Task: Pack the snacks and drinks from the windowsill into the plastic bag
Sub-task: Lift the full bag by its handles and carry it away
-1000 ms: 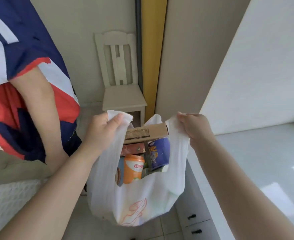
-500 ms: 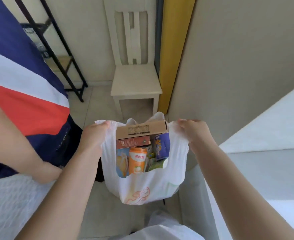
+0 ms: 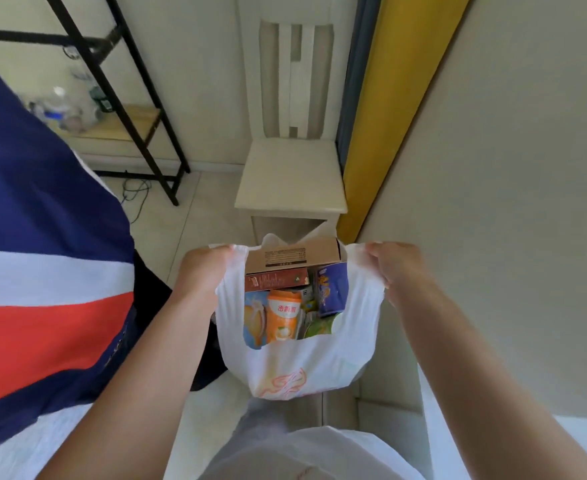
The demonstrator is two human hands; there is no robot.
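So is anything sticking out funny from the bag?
Yes. The brown cardboard box pokes up past the top of the white bag, tilted, between the handles held by the left hand and right hand. Nothing looks spilled or torn.

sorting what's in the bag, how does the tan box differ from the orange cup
The tan box is plain cardboard with flat sides and a small printed label; the orange cup is round, bright orange and white with large lettering. The tan box lies lengthwise at the far edge of the bag's mouth and pokes above it; the orange cup sits lower, nearer the wearer. Both are inside the white plastic bag.
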